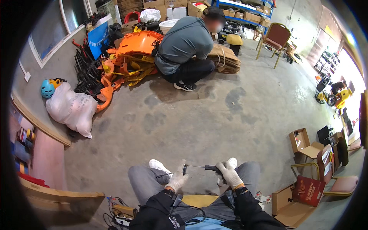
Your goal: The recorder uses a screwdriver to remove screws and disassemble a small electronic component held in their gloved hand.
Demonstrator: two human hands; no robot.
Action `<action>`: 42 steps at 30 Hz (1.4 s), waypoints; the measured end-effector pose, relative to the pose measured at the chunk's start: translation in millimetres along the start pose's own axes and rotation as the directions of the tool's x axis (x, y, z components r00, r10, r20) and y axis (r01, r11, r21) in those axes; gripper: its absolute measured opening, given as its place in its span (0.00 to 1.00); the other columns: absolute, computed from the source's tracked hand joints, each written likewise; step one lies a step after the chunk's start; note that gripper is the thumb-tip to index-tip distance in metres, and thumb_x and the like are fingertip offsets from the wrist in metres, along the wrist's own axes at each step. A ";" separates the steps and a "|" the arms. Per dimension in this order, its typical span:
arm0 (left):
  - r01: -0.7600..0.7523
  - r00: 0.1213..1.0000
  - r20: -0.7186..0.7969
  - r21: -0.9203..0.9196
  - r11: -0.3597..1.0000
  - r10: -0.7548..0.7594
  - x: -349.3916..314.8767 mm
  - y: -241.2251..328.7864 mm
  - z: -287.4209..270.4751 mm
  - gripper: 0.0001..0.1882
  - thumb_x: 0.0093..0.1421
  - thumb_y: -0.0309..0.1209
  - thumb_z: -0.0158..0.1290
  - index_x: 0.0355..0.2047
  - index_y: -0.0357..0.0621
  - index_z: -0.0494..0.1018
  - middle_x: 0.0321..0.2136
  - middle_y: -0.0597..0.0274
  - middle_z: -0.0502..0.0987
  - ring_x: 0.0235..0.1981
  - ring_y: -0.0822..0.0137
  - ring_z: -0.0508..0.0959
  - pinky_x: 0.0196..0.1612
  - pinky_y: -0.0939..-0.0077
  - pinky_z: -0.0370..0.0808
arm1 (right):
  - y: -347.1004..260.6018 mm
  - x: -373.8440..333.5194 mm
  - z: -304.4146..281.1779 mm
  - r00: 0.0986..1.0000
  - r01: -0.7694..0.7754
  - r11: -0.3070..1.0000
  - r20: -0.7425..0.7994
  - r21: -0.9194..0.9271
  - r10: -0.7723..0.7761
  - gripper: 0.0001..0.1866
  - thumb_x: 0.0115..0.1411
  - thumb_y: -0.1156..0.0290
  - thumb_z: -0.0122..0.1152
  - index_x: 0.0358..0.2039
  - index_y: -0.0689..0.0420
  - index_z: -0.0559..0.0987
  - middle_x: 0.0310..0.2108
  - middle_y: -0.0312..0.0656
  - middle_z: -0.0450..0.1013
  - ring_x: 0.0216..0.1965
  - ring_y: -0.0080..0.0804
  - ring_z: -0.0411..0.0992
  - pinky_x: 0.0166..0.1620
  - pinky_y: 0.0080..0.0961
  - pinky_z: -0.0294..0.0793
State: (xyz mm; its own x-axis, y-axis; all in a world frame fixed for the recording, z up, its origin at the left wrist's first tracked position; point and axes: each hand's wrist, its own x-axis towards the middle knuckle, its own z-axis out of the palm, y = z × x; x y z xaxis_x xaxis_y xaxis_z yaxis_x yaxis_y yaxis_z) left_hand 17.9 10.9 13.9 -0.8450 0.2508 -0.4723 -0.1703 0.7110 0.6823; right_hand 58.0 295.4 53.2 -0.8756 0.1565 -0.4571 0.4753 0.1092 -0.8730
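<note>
My left hand (177,179), in a pale work glove, is closed around a small black part (184,169). A thin dark cable (164,174) trails off to the left beside that hand. My right hand (230,176), also gloved, grips the black handle of what looks like a screwdriver (211,168). Its thin metal shaft points left and reaches the black part; whether the tip sits in it or only touches it, I cannot tell. Both hands are above my knees, in front of the yellow seat (199,200) under me.
Ahead, a person (184,48) squats beside orange plastic shells (138,43) and a stack of flattened cardboard (226,59). A stuffed white bag (73,107) stands at left. Open cardboard boxes (285,205) and chairs (343,184) are at right. Loose cables (109,214) lie near my left side.
</note>
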 end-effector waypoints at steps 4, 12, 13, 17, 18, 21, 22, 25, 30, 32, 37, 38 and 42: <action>0.063 0.998 0.003 0.001 0.998 -0.063 0.1 16.4 -4.3 0.47 0.60 0.37 0.54 0.78 0.61 0.46 0.49 0.27 0.79 0.50 0.31 0.80 0.54 0.45 0.75 | -9.4 -5.2 -4.8 0.989 -0.123 0.992 0.081 0.002 0.123 0.26 0.66 0.63 0.64 0.60 0.64 0.71 0.37 0.41 0.78 0.28 0.22 0.74 0.31 0.23 0.75; 0.017 1.000 -0.016 0.004 1.000 -0.017 6.0 -5.4 5.4 0.48 0.58 0.40 0.55 0.78 0.62 0.48 0.47 0.25 0.79 0.49 0.29 0.80 0.53 0.44 0.74 | -1.7 -5.9 -1.6 0.995 -0.087 0.996 0.052 -0.028 0.088 0.32 0.66 0.60 0.66 0.62 0.67 0.68 0.44 0.47 0.77 0.31 0.25 0.76 0.33 0.26 0.77; 0.010 1.000 -0.013 0.011 1.000 -0.010 6.5 -6.5 4.3 0.48 0.58 0.40 0.54 0.78 0.62 0.48 0.46 0.25 0.79 0.49 0.29 0.80 0.53 0.43 0.74 | -4.1 -3.8 -3.3 0.987 -0.137 0.988 0.079 -0.072 0.143 0.33 0.66 0.58 0.66 0.62 0.67 0.68 0.43 0.47 0.77 0.32 0.26 0.76 0.34 0.26 0.78; 0.025 1.000 -0.019 -0.003 1.000 -0.025 5.9 -19.7 7.2 0.48 0.59 0.40 0.54 0.78 0.63 0.47 0.43 0.26 0.80 0.47 0.28 0.80 0.52 0.42 0.75 | -24.9 -21.4 10.7 0.999 -0.048 0.999 0.024 -0.026 0.048 0.29 0.66 0.59 0.65 0.60 0.65 0.71 0.39 0.42 0.77 0.30 0.26 0.76 0.34 0.27 0.78; 0.039 0.999 0.006 -0.028 0.999 -0.038 10.7 -15.8 7.2 0.47 0.59 0.40 0.54 0.78 0.63 0.47 0.43 0.27 0.81 0.47 0.27 0.80 0.52 0.41 0.75 | -17.2 -18.9 7.5 0.999 -0.042 0.999 0.009 -0.018 0.042 0.29 0.66 0.59 0.65 0.60 0.65 0.71 0.39 0.42 0.77 0.30 0.26 0.76 0.34 0.27 0.78; 0.044 0.999 0.011 0.005 0.999 -0.044 12.4 -12.4 9.7 0.47 0.59 0.39 0.55 0.77 0.60 0.48 0.44 0.32 0.81 0.46 0.34 0.82 0.52 0.47 0.76 | 6.3 -7.6 0.8 0.989 0.142 0.986 -0.015 -0.081 -0.144 0.29 0.66 0.59 0.65 0.60 0.64 0.71 0.38 0.42 0.77 0.30 0.25 0.76 0.35 0.26 0.79; 0.015 0.999 -0.035 0.054 0.998 -0.013 13.6 -16.0 10.6 0.47 0.58 0.38 0.55 0.77 0.58 0.49 0.41 0.38 0.83 0.43 0.40 0.84 0.51 0.53 0.77 | 5.2 -6.4 0.1 0.995 0.103 0.989 0.024 -0.107 -0.101 0.29 0.66 0.59 0.65 0.61 0.64 0.71 0.39 0.42 0.78 0.30 0.25 0.76 0.35 0.26 0.79; 0.062 0.998 -0.008 0.027 0.998 -0.061 16.8 -20.9 15.1 0.48 0.57 0.38 0.56 0.77 0.59 0.49 0.42 0.41 0.83 0.44 0.45 0.85 0.52 0.56 0.77 | -14.6 -5.5 -4.2 0.994 -0.079 0.989 0.068 -0.126 0.088 0.29 0.66 0.59 0.65 0.61 0.64 0.71 0.39 0.42 0.78 0.29 0.24 0.76 0.34 0.25 0.79; 0.148 0.987 0.070 -0.013 0.989 -0.147 5.5 9.6 -2.4 0.50 0.55 0.40 0.55 0.78 0.60 0.48 0.52 0.31 0.79 0.52 0.34 0.80 0.58 0.50 0.74 | -18.4 -14.4 0.2 0.997 -0.055 0.998 0.054 -0.043 0.057 0.28 0.65 0.61 0.66 0.60 0.64 0.71 0.44 0.46 0.79 0.35 0.27 0.78 0.38 0.25 0.81; 0.138 0.988 0.073 -0.035 0.990 -0.135 10.9 4.5 1.9 0.50 0.55 0.39 0.55 0.78 0.59 0.48 0.50 0.32 0.80 0.51 0.35 0.81 0.57 0.51 0.75 | 1.2 -7.7 -1.0 0.998 0.036 0.998 0.053 -0.060 -0.033 0.28 0.65 0.64 0.66 0.60 0.64 0.71 0.47 0.48 0.79 0.39 0.28 0.79 0.40 0.26 0.82; 0.091 0.996 0.006 -0.025 0.996 -0.091 14.1 -9.5 7.1 0.49 0.54 0.35 0.57 0.77 0.58 0.52 0.40 0.46 0.84 0.42 0.53 0.86 0.50 0.61 0.78 | 3.6 -5.7 -0.7 0.996 0.050 0.994 0.078 -0.097 -0.043 0.25 0.65 0.66 0.66 0.58 0.64 0.72 0.43 0.45 0.80 0.39 0.26 0.79 0.41 0.26 0.82; 0.124 0.992 0.033 -0.035 0.992 -0.123 12.3 -7.7 6.4 0.49 0.54 0.35 0.57 0.77 0.58 0.52 0.39 0.46 0.84 0.41 0.53 0.86 0.49 0.61 0.78 | 1.2 -6.5 -1.5 0.996 0.013 0.992 0.086 -0.124 -0.003 0.25 0.65 0.66 0.66 0.58 0.64 0.73 0.42 0.44 0.80 0.39 0.26 0.79 0.41 0.26 0.82; 0.138 0.989 0.061 -0.059 0.989 -0.134 13.7 -11.1 6.3 0.49 0.55 0.34 0.56 0.77 0.58 0.52 0.36 0.48 0.84 0.38 0.54 0.86 0.45 0.62 0.79 | -9.2 -10.3 -0.7 0.992 -0.017 0.996 0.123 -0.091 0.028 0.25 0.65 0.66 0.67 0.58 0.64 0.73 0.41 0.44 0.80 0.38 0.25 0.79 0.41 0.26 0.82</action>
State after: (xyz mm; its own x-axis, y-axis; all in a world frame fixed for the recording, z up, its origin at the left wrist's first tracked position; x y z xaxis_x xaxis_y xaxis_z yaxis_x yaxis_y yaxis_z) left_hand 11.4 10.5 -3.6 -0.7819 0.1928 -0.5929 -0.3149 0.6987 0.6424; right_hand 62.7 293.5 66.1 -0.8657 0.0377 -0.4991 0.4962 0.1949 -0.8460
